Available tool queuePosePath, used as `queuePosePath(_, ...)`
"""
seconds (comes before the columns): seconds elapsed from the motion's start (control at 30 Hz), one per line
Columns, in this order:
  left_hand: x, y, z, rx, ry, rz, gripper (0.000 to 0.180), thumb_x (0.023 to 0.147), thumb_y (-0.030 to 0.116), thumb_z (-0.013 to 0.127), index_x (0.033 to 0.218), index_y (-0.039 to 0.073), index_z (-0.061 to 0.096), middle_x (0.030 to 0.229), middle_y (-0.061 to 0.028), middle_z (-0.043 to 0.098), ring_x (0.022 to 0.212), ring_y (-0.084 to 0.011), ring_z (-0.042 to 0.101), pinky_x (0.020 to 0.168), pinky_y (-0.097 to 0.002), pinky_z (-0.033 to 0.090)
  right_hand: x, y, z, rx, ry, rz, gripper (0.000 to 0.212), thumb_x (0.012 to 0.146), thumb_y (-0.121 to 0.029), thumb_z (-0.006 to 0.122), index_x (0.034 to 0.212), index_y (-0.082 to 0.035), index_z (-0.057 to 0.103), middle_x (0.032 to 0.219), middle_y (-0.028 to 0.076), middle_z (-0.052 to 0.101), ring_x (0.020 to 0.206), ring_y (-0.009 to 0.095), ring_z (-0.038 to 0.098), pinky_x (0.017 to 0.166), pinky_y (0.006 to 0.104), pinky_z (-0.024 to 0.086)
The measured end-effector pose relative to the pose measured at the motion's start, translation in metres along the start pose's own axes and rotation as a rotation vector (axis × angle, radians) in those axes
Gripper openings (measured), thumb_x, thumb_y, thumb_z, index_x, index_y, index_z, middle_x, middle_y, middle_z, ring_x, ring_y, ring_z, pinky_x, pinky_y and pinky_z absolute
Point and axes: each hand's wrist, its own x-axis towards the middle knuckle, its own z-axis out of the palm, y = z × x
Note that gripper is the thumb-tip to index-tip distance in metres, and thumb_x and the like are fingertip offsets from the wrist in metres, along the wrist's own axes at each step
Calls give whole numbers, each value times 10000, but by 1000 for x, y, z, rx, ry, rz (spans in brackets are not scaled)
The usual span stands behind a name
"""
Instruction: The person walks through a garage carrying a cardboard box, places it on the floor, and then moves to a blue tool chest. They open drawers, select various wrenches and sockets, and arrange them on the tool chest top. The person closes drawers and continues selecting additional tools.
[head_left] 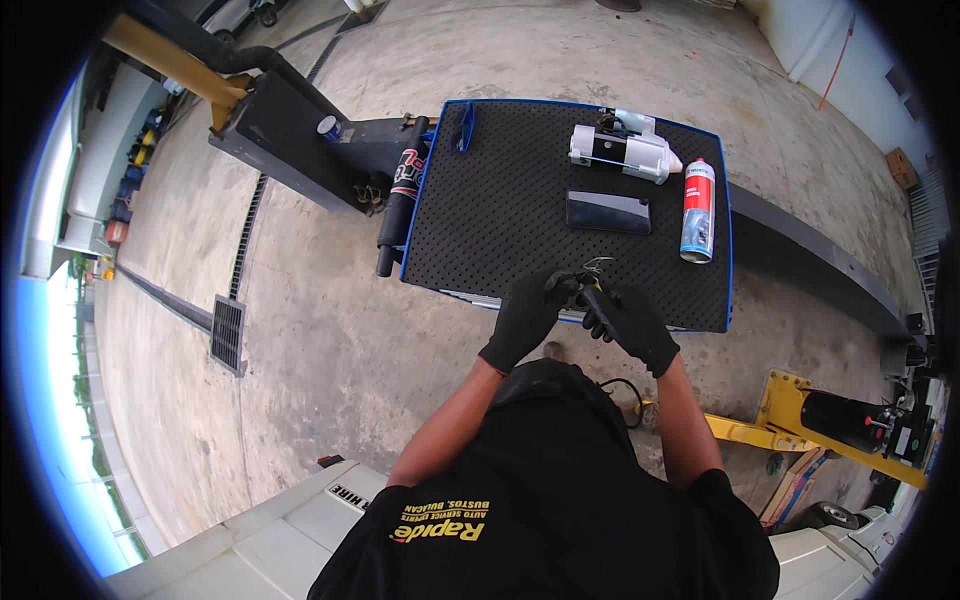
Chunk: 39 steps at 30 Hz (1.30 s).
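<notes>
Concrete floor point(310, 270) surrounds a blue-rimmed table point(480, 220); at its near edge the gloved left hand point(530, 312) and right hand point(634, 325) grip a small wired piece point(589, 280), with a starter motor point(622, 153) toward the far right corner and a spray can point(697, 212) by the right edge

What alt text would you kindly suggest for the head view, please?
The gloved left hand and right hand hold a small wiry object over the near edge of a blue-rimmed black mat. Beyond them on the mat are a silver motor, a shiny black slab and a red-labelled spray can.
</notes>
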Motion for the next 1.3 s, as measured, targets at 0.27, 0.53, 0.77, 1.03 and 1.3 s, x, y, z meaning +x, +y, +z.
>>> queuePosePath(0.27,8,-108,-49,291,107,-8,277,1025,190,640,1265,68,708,1167,-186,743,1070,-435,694,919,-484,555,135,62,-60,-952,380,-658,679,804,-464,876,1290,-34,678,1351,207,638,1251,379,601,1035,534,490)
queuePosePath(0.53,13,-149,-83,-195,175,-276,303,1116,257,617,1246,22,758,1044,-36,783,956,-96,692,883,-291,545,148,54,-49,-869,254,-319,813,692,-463,912,1331,-45,633,1319,209,608,1228,394,605,1037,514,505)
queuePosePath(0.77,16,-138,-84,-207,174,-329,303,1114,236,620,1260,6,754,1061,-49,783,915,-108,706,843,-281,562,111,37,-5,-839,403,-42,942,760,-610,872,1365,43,561,1276,259,606,1182,401,631,988,506,530)
queuePosePath(1.03,17,-144,-88,-205,209,-405,289,1112,218,621,1242,0,759,1020,-54,779,874,-117,713,819,-290,575,73,70,-12,-714,157,-84,990,773,-479,929,1474,59,483,1282,264,633,1159,429,650,992,515,529)
queuePosePath(1.3,22,-142,-91,-224,273,-521,286,1121,234,616,1236,23,773,962,-26,774,804,-78,690,741,-257,567,78,101,-6,-531,350,-240,937,721,-479,966,1438,-20,575,1323,211,647,1193,413,648,1035,515,521)
